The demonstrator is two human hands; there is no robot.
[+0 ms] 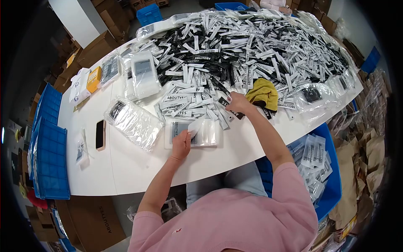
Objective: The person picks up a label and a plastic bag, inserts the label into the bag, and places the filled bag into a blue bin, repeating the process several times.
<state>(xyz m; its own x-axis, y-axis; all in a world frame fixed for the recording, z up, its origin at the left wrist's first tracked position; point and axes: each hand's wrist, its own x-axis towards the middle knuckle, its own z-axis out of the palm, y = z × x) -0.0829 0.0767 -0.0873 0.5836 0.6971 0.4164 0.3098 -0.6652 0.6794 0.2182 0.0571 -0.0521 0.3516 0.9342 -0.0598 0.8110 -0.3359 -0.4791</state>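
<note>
My left hand point(181, 145) is closed on the lifted edge of a clear plastic bag, the top one of a stack of plastic bags point(208, 133) with a grey printed panel. The stack lies flat in front of me. My right hand point(236, 103) reaches to the near edge of a large pile of black and white printed strips point(201, 58) marked ABOUTYES. Its fingers are pinched together among black strips; what they hold is too small to make out. Just right of that hand lies a crumpled mustard-yellow cloth point(262, 93).
Wrapped bag bundles point(136, 122) and a phone point(100, 135) lie to the left on the white table point(138, 172). Blue crates point(50, 159) stand at its left edge. A blue bin point(333, 191) with filled bags is at my right. Another person's hand point(286, 10) shows at the far side.
</note>
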